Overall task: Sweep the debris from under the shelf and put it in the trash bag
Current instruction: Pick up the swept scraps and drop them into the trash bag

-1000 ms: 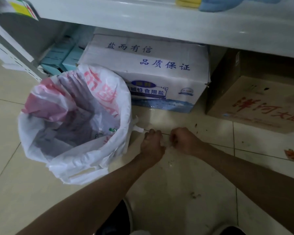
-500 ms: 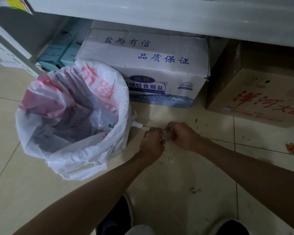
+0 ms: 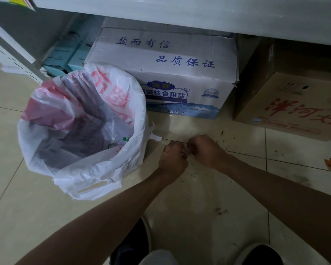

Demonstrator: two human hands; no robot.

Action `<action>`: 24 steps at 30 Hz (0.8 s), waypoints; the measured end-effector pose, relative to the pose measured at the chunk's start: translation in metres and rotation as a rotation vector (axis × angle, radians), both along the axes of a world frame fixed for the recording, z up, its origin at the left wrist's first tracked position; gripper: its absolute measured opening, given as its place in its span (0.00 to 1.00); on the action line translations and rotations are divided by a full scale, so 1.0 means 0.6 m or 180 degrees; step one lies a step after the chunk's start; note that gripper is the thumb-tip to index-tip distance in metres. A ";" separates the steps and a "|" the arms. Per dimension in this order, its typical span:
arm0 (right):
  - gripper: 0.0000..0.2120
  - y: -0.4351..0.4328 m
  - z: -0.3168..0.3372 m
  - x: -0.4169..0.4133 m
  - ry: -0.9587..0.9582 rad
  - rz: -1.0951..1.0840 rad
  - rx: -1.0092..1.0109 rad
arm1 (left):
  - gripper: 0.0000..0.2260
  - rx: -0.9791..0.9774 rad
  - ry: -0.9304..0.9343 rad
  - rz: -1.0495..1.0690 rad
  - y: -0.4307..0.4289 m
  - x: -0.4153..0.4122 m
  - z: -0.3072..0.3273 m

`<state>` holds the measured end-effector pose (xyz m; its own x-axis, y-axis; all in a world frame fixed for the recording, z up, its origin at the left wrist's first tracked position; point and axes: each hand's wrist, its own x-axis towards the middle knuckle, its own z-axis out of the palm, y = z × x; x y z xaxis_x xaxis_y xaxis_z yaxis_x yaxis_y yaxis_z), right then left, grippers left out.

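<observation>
On floor (image 3: 204,199) just R of trash bag (image 3: 80,169), your left hand (image 3: 173,159) & right hand (image 3: 207,150) touch, both grips curled, pinching small scrap (image 3: 187,153) betw. them.

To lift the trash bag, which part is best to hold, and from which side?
Probably the handle slot in the flap nearest the person, hooked from above on the near side. The trash bag stands open with that flap folded outward, so the cut-out is exposed; the far rim stands close before the white box.
</observation>
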<state>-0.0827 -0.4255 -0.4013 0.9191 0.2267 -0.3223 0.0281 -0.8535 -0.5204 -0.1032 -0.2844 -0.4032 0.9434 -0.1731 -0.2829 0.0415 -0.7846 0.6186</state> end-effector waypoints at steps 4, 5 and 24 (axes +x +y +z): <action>0.10 -0.001 -0.001 -0.001 -0.0006 0.0205 -0.0126 | 0.09 0.0044 -0.0107 -0.0093 0.001 -0.001 -0.003; 0.09 -0.001 -0.001 0.000 -0.0006 0.0185 -0.0088 | 0.09 0.0050 -0.0119 -0.0123 0.001 -0.002 -0.004; 0.06 -0.003 -0.003 0.003 -0.0321 0.0354 -0.0500 | 0.09 0.0424 -0.0216 -0.0252 -0.008 0.007 0.000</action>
